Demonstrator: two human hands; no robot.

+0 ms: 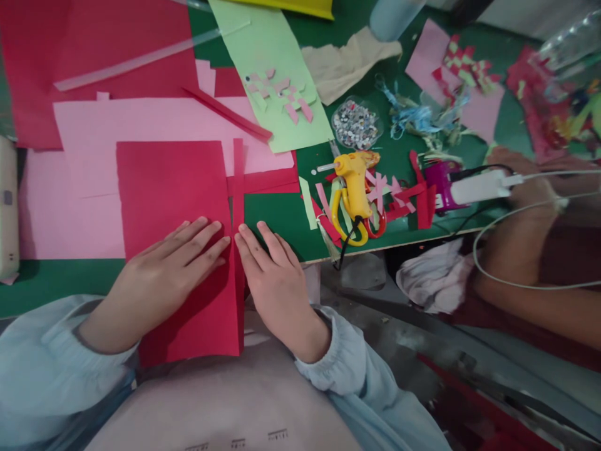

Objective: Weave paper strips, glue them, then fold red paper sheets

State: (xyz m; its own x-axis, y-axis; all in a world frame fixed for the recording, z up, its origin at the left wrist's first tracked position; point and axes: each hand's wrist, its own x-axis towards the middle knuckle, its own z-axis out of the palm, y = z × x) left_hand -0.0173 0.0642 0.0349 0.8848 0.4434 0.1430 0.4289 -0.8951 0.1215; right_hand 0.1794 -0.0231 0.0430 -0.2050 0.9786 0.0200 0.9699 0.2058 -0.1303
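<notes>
A red paper sheet (173, 181) lies in front of me, its near end reaching past the table edge. My left hand (164, 275) rests flat on it, fingers spread towards its right side. Along that right side runs a narrow red strip (238, 181), parted from the sheet by a thin gap. My right hand (275, 275) lies with fingers stretched out, its index fingertip at the strip and the other fingertips over the green table (263, 210). Neither hand grips anything. Pink paper (89, 138) and a folded red strip (228, 113) lie beyond the sheet.
Right of my hands are a yellow glue gun (355, 185), scissors (337, 216) and paper scraps. Behind them stand a dish of googly eyes (357, 122) and green paper (300, 75) with woven fish. Another person's arm (521, 238) and a white cable (479, 244) are at the right.
</notes>
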